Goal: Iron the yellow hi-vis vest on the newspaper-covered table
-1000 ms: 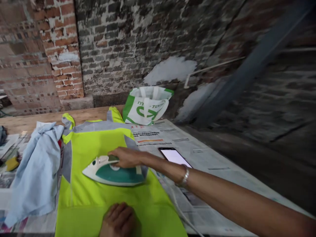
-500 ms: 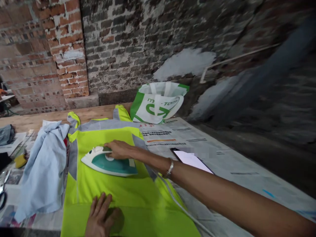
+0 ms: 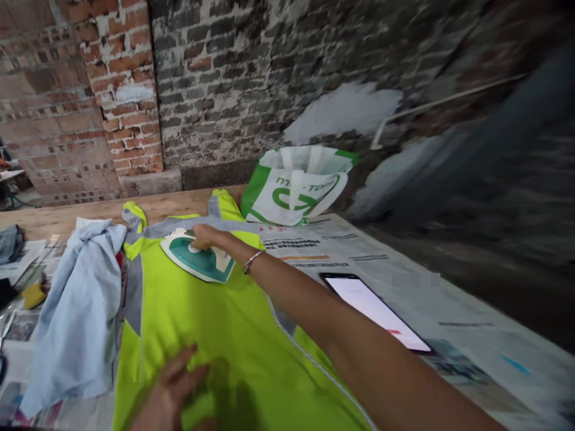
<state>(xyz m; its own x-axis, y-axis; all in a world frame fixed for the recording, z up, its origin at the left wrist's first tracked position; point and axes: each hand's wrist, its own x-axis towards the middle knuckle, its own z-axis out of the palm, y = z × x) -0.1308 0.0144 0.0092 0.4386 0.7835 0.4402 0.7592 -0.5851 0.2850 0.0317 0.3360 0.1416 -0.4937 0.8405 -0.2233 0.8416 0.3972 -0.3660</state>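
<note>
A neon yellow and grey shirt point(image 3: 197, 323) is spread over the newspaper-covered table. My right hand point(image 3: 204, 236) is wrapped round the handle of a white and teal iron point(image 3: 193, 258), which lies on the upper part of the shirt with its tip toward the left. The iron's pale cord point(image 3: 309, 356) trails across the shirt beneath my right arm toward the bottom edge. My left hand point(image 3: 168, 392), smeared a little by motion, is over the lower part of the shirt with its fingers apart and nothing in them.
A light blue cloth garment point(image 3: 78, 311) lies to the left, near a yellow object point(image 3: 33, 295) and partly visible scissors point(image 3: 5, 335). To the right is a phone point(image 3: 377, 311) with a lit screen on newspaper point(image 3: 359, 251). A green and white bag point(image 3: 296, 185) stands by the brick wall point(image 3: 224, 90).
My right hand has moved the iron farther up the shirt, toward the collar end. My left hand has shifted slightly and blurred. More of the phone shows now.
</note>
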